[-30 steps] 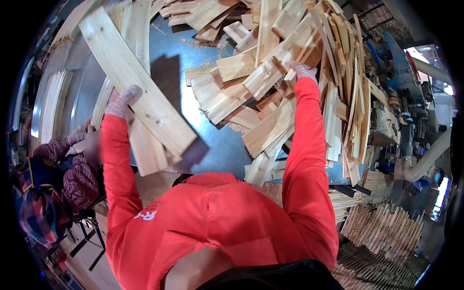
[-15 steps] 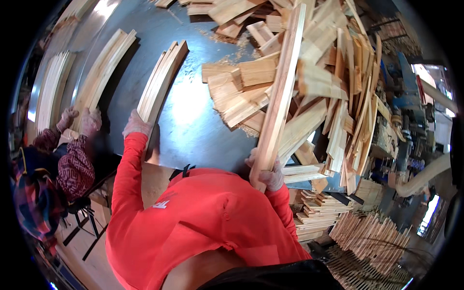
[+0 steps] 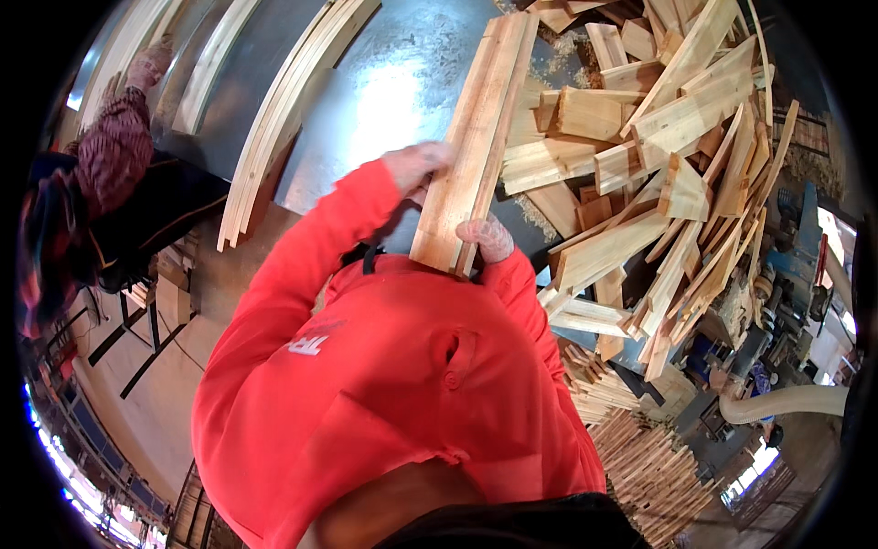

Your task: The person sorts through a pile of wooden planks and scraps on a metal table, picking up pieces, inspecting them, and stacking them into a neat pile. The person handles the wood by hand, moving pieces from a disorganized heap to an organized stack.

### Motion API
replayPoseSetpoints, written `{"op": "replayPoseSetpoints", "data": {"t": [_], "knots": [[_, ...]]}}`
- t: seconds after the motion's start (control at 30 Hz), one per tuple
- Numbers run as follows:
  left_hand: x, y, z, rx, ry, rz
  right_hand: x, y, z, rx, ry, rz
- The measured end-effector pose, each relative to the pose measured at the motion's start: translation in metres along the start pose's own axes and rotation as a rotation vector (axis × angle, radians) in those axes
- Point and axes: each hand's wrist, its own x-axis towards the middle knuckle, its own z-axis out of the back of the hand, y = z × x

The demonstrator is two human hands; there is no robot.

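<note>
A long, pale wooden board [image 3: 471, 137] with a stepped profile stretches away from my chest over the metal table. My gloved right hand [image 3: 487, 238] grips its near end from the right, thumb on top. At its left edge, my gloved left hand [image 3: 418, 169] has its fingers curled against the side, partly hidden by the wood. To the left, a stack of long wooden strips [image 3: 297, 101] lies on the table, apart from my hands.
A big heap of loose board offcuts [image 3: 640, 165] with sawdust covers the table's right side. At the far left is a co-worker's gloved hand [image 3: 149, 66], beside more long strips [image 3: 215, 64]. Stacked slats [image 3: 649, 467] stand on the floor at the lower right.
My left hand has left the stack of strips and come right to the board. The board has swung left and shows its broad face. The co-worker's hand has moved away.
</note>
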Motion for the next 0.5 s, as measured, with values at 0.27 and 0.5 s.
{"op": "replayPoseSetpoints", "data": {"t": [0.27, 0.5], "knots": [[-0.009, 0.001, -0.005, -0.053, -0.079, -0.115, -0.030, 0.043, -0.060, -0.854, -0.607, -0.121], [0.042, 0.052, 0.005, -0.035, -0.104, -0.227, -0.016, 0.138, -0.032, -1.890, -1.254, 0.772]]}}
